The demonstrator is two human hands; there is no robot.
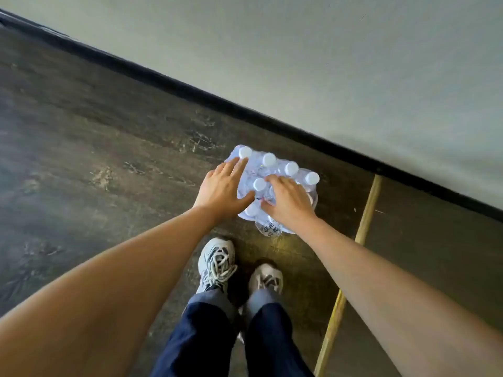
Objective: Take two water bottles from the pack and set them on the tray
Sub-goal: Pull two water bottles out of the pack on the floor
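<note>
A pack of water bottles (277,170) in clear plastic wrap stands on the dark floor near the wall, with several white caps showing on top. My left hand (221,187) lies flat on the pack's left side, fingers spread, thumb near a cap in the middle. My right hand (288,202) rests on the pack's right front, fingers bent over the wrap beside that same cap. Whether either hand grips anything is unclear. No tray is in view.
The pack sits close to a black skirting board (272,123) under a pale wall. My two feet in light sneakers (217,262) stand just in front of it. A yellow strip (362,232) runs across the floor at the right.
</note>
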